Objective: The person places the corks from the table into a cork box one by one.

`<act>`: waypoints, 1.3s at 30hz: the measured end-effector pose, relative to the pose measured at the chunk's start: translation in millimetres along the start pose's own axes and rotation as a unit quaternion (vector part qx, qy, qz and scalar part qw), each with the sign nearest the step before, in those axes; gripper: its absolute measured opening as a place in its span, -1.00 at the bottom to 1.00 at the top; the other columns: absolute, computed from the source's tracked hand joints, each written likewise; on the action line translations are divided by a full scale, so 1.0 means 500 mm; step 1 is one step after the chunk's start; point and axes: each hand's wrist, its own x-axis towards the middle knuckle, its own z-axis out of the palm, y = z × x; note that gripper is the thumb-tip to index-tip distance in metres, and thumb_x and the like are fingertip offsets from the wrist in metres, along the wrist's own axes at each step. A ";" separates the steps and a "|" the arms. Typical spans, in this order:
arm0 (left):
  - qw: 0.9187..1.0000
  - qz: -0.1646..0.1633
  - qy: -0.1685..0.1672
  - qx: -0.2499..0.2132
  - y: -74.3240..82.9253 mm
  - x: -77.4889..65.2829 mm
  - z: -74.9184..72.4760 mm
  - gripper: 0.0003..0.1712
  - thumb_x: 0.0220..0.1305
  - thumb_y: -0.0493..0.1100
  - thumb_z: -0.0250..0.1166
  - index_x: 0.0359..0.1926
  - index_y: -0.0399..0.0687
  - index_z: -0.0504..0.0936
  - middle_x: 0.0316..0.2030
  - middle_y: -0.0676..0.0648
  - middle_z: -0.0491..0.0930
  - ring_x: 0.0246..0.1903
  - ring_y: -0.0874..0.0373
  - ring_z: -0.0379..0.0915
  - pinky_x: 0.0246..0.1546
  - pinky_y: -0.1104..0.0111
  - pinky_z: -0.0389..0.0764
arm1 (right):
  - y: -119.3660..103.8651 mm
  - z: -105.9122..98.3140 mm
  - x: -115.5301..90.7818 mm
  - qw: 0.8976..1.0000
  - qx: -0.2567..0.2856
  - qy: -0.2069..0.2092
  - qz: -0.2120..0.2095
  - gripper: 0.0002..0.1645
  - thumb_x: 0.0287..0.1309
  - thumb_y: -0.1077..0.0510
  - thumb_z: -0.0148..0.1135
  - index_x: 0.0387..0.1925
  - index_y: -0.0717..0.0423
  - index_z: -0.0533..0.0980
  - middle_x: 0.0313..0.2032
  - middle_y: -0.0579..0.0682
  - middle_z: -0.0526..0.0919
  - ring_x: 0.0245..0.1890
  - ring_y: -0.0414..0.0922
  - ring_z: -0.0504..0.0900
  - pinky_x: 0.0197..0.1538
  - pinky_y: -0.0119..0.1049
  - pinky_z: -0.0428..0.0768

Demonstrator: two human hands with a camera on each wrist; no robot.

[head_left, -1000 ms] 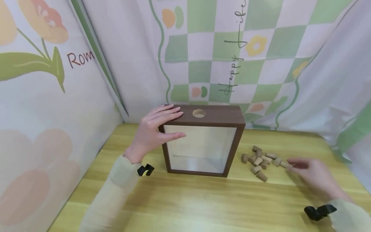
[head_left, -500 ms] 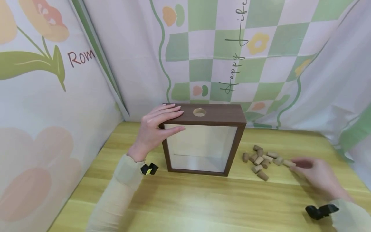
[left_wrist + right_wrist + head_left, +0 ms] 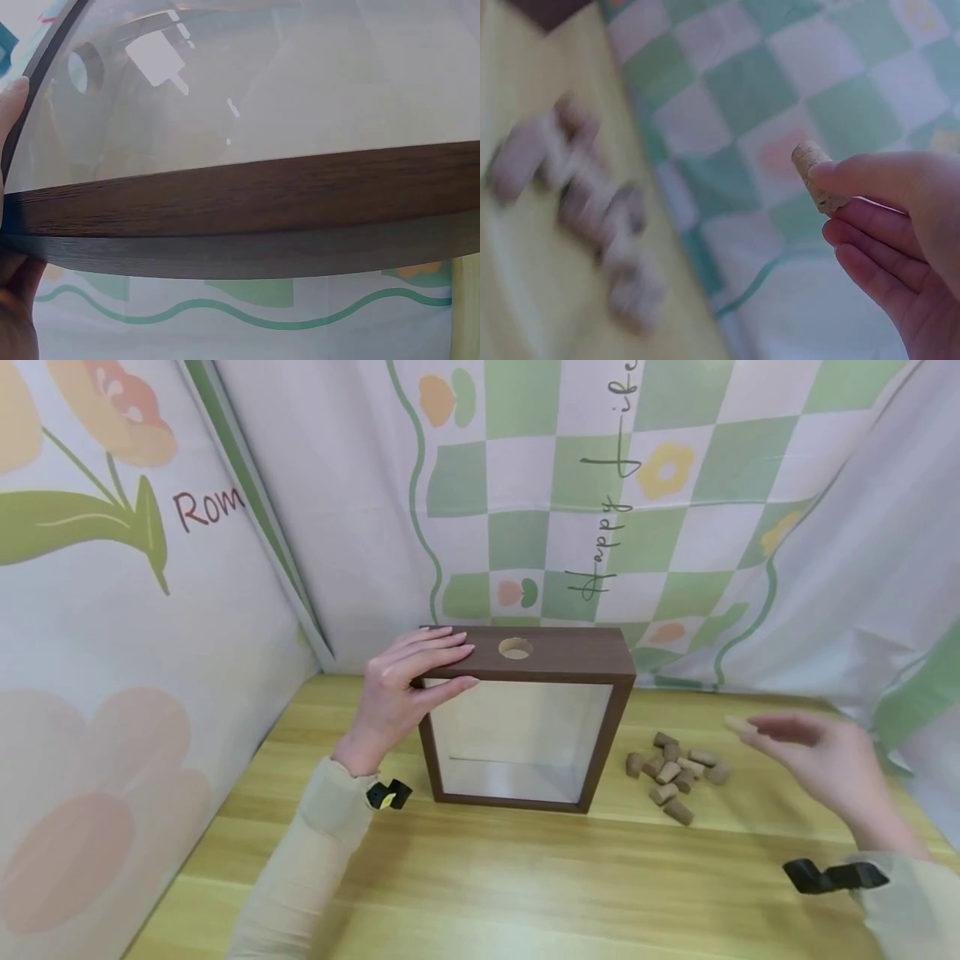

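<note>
A wooden box (image 3: 528, 804) with a dark brown frame and a clear front stands upright on the table, with a round hole (image 3: 516, 648) in its top. My left hand (image 3: 397, 693) rests on its upper left corner, fingers stretched over the top and thumb along the front. In the left wrist view, the brown frame (image 3: 247, 199) fills the middle. My right hand (image 3: 825, 756) is raised above the table, right of the box, pinching a cork (image 3: 739, 724). The right wrist view shows this cork (image 3: 815, 176) between thumb and fingers.
Several loose corks (image 3: 667, 772) lie in a cluster on the wooden table (image 3: 480, 877) right of the box. A green-and-white checked curtain (image 3: 585, 485) hangs close behind. At the left stands a flower-print wall panel (image 3: 187, 635).
My right hand has picked up a cork from the right end of the cluster and lifted it up and slightly left. The left hand stays on the box.
</note>
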 end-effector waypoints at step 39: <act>1.000 -0.005 0.002 0.010 -0.001 0.000 0.002 -0.50 -0.06 -0.22 0.67 -0.03 -0.22 0.79 -0.02 -0.15 0.73 0.07 -0.06 0.63 0.26 0.13 0.50 | -0.544 0.019 0.065 0.917 0.297 0.026 -0.265 -0.67 0.10 0.37 0.52 -0.06 0.20 0.75 -0.10 0.04 0.78 -0.14 -0.15 0.76 -0.06 -0.41 0.69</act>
